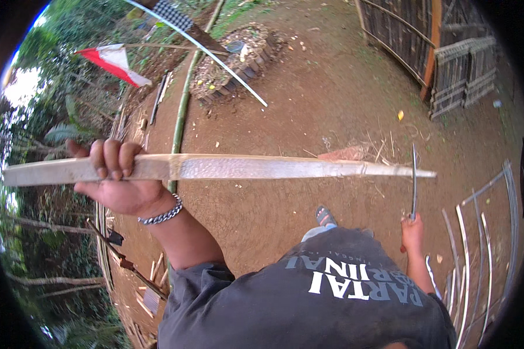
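Observation:
A long split bamboo slat (262, 167) lies level across the view, with a node ridge left of its middle and a thin, tapered right end. My left hand (122, 180) is closed round it near the broad left end, fingers curled over the top edge. In my right hand (413, 232) is a machete (414, 195), its narrow blade pointing away from me. The blade crosses the slat close to the tapered tip; whether the two touch, I cannot tell.
Pale shavings (384, 152) lie on the earth beyond the slat. Thin poles (463, 273) lie at the right. A green bamboo pole (185, 104) runs along the left, near a brick-edged bed (247, 72) and a red-white flag (113, 61). A bamboo wall (399, 35) stands at the far right.

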Tool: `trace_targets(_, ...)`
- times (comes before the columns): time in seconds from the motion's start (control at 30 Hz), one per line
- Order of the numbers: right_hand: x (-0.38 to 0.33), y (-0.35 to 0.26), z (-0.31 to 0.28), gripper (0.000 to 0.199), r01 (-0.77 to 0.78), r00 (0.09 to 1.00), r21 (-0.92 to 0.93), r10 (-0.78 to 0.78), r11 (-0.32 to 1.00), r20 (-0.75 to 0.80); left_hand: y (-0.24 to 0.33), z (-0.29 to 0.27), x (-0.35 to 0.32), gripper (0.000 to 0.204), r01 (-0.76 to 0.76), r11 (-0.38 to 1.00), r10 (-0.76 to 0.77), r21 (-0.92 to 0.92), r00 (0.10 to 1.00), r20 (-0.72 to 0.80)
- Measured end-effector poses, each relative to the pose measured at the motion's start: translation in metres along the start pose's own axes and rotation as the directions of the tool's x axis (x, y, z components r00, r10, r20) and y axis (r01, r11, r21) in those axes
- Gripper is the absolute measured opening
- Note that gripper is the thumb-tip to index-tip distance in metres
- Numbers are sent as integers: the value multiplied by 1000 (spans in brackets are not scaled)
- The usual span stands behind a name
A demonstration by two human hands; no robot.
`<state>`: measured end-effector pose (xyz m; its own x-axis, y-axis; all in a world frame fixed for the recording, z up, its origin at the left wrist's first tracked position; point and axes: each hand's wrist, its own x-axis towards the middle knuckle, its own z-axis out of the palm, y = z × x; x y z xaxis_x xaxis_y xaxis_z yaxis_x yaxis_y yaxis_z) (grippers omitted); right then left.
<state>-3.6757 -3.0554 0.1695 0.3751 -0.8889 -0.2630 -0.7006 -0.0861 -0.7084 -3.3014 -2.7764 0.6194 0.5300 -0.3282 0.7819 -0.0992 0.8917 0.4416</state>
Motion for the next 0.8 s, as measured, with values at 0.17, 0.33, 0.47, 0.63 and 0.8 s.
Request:
trace_targets(0.17, -20, -12, -11, 30, -46, 999, 18, 46, 999, 23, 1, -8, -6, 85, 17, 1000, -17, 0, 999, 35)
trace_targets(0.33, -33, -18, -13, 29, -100, 995, -54, 101, 994, 14, 5, -8, -9, 94, 20, 998, -18, -66, 999, 28)
trace_targets(0.47, -40, -19, -15, 30, -105, 994, 8, 105, 994, 19, 10, -8, -13, 95, -27, 998, 28, -49, 1000, 11)
trace_targets(0.63, -51, -9, -9, 28, -77, 997, -6, 76, 997, -24, 6, 2, -26, 71, -83, 991, 77, -107, 995, -61)
trace_targets(0.8, -70, -15, -10, 29, -134, 991, 75, 133, 988, 21, 16, 3, -35, 42, -112, 979, 101, -173, 992, -71)
